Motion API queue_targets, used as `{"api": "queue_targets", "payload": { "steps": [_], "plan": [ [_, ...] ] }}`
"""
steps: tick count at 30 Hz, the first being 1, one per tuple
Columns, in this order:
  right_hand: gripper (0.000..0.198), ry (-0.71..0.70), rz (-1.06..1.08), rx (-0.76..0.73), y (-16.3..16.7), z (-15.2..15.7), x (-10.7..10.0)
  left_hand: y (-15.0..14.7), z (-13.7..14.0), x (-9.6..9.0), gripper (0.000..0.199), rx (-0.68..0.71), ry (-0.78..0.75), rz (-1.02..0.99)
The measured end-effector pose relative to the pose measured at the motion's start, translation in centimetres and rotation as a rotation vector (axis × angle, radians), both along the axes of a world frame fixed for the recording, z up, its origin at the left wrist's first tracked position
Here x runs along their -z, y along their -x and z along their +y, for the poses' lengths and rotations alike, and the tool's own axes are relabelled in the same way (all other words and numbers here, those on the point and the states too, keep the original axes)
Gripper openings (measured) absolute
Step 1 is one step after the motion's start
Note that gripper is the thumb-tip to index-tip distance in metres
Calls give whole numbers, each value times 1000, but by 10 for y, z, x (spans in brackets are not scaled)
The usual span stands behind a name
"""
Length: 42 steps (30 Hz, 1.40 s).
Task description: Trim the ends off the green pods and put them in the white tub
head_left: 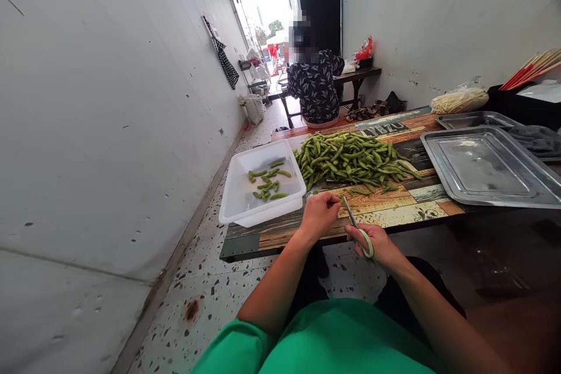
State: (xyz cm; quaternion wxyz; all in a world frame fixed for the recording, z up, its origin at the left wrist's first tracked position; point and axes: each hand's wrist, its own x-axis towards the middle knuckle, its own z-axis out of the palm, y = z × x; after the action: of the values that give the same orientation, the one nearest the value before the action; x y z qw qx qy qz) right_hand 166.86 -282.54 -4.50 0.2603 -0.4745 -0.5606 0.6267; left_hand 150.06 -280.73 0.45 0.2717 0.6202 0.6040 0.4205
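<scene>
Where our green pods (pixel 350 158) lie: heaped on the patchwork table (pixel 280 239), a few inside the white tub (pixel 276 210) just left.
Right hand (pixel 377 243): we grip scissors (pixel 351 215), tips pointing toward the pods.
Left hand (pixel 322 213): fingers curled in; we can't tell if they pinch anything.
Metal tray (pixel 486 166): right of the pods.
Co-worker (pixel 313 90): beyond the table, back to us.
</scene>
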Motion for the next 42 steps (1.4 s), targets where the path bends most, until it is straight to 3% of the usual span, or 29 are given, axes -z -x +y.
{"api": "queue_targets", "payload": {
  "steps": [4, 6, 8, 10, 13, 15, 18, 23, 27, 32, 42],
  "plan": [
    [72, 52, 72, 7, -5, 2, 0, 33, -3, -37, 19, -319, -297, 236],
    [77, 94, 143, 23, -6, 1, -4, 46, -2, -55, 33, -525, -290, 406],
    [77, 133, 208, 74, -8, 0, -7, 45, 4, -62, 45, -617, -271, 524],
    [76, 167, 254, 149, -9, 0, -9, 31, 14, -53, 40, -463, -308, 541],
    [75, 187, 279, 232, -13, 1, -7, -4, 39, -17, 29, 102, -322, 490],
    [75, 184, 284, 250, -16, 1, -5, -26, 58, 9, 26, 268, -279, 522],
    [73, 176, 286, 257, -21, 0, -3, -48, 78, 30, 19, 301, -177, 681],
    [73, 195, 264, 263, -25, -1, -6, -50, 84, 26, 24, 261, -48, 768],
    [74, 180, 203, 163, -20, 0, -7, -30, 70, 18, 26, 232, 61, 463],
    [76, 121, 164, 62, -8, 2, -7, -1, 49, 19, 24, 419, 182, 34],
    [69, 58, 118, 67, -4, 2, -6, 10, 34, 27, 22, 452, 215, -102]
  ]
}}
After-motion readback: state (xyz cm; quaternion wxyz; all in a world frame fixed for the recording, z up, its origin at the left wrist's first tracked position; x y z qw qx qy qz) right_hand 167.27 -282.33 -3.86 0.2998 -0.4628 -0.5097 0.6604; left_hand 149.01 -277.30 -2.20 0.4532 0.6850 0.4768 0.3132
